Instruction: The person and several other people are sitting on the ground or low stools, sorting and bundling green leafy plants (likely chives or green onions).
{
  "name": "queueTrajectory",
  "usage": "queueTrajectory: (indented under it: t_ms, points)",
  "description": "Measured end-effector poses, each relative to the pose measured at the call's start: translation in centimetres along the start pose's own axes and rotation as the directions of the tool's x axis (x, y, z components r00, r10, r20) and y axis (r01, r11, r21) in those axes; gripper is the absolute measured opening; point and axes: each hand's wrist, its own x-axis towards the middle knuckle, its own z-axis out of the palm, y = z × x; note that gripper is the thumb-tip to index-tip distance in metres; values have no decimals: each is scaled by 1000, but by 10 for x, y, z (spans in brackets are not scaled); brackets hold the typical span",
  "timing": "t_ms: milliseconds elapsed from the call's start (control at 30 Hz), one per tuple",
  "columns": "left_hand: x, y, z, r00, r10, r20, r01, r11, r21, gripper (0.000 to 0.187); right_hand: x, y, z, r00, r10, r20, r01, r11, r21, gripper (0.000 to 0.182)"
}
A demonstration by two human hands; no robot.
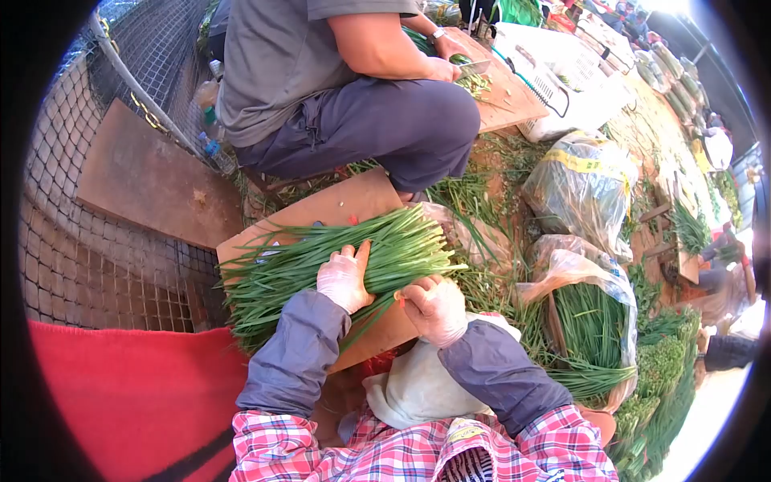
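A large bunch of garlic chives [321, 249] lies across a brown board [353, 197] in front of me, its pale cut ends to the right. My left hand [345, 277] presses down on the bunch, fingers curled over it and thumb apart. Beside the pale ends, my right hand [434, 309] is closed in a pinch at the near side of the bunch. A small orange bit, which looks like a rubber band [399, 297], shows at its fingertips. The palm side of the right hand is hidden.
Across from me a seated person [321, 88] holds a knife [474, 69] over greens on another board [514, 100]. At right stand a plastic bag of chives [590, 329] and a tied clear bag [582, 181]. Netting [80, 233] and red cloth [136, 394] lie left.
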Motion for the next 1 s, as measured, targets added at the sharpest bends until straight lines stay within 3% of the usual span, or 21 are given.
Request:
queueTrajectory:
  t_ms: [100, 200, 333, 367, 433, 467, 567, 633, 667, 700, 767, 867, 900, 967, 1000]
  points:
    - [-2, 0, 1, 1000, 19, -8, -19, 1000, -10, 98, 38, -2, -10, 972, -228, -56, 218, 966, -141, 13]
    - [-7, -1, 2, 999, 24, -32, -26, 999, -45, 97, 65, 12, 9, 966, -247, 80, 259, 932, -252, 12]
    - [-9, -23, 0, 986, 152, -73, -165, 963, -215, 89, 72, 43, 56, 992, -65, 108, 70, 997, -40, 12]
    - [-9, -26, -20, 979, 201, -36, -204, 972, -118, 73, 72, 47, 59, 994, -43, 98, 46, 999, -29, 13]
    - [3, -32, -40, 922, 272, -274, -284, 959, -3, 49, 71, 53, 67, 997, 2, 73, -1, 1000, -11, 16]
    - [11, -23, -56, 890, 222, -398, -239, 971, 7, 32, 72, 53, 67, 998, -10, 60, 10, 1000, -9, 17]
    - [72, -22, -33, 787, 211, -579, -211, 975, 69, 29, 70, 52, 66, 999, -34, 21, 34, 999, -6, 18]
    - [103, -22, 7, 856, 158, -493, -149, 987, 58, 26, 65, 54, 65, 999, -36, -5, 36, 999, 5, 17]
    - [105, -16, 11, 964, 67, -256, -64, 998, 22, 26, 62, 54, 61, 1000, -8, -2, 8, 997, 74, 15]
    - [103, -10, 18, 993, 5, -117, -8, 1000, -28, 25, 58, 56, 59, 1000, -9, -5, 9, 994, 113, 14]
    - [87, -2, 18, 986, 26, -165, -32, 999, -30, 25, 50, 59, 56, 1000, -2, -14, 5, 980, 199, 12]
    - [66, 0, 40, 887, 149, -436, -176, 984, -21, 26, 54, 31, 11, 981, -98, 167, 105, 994, -34, 14]
    - [60, 1, 48, 913, 145, -382, -197, 975, -100, 27, 55, 26, 2, 967, -121, 225, 151, 981, -121, 15]
    - [49, 5, 57, 951, 150, -269, -221, 940, -258, 29, 41, 34, 15, 923, -106, 369, 108, 994, 16, 15]
    - [41, 14, 43, 987, 99, -125, -130, 954, -270, 25, 34, 38, 19, 923, -100, 371, 91, 995, 41, 17]
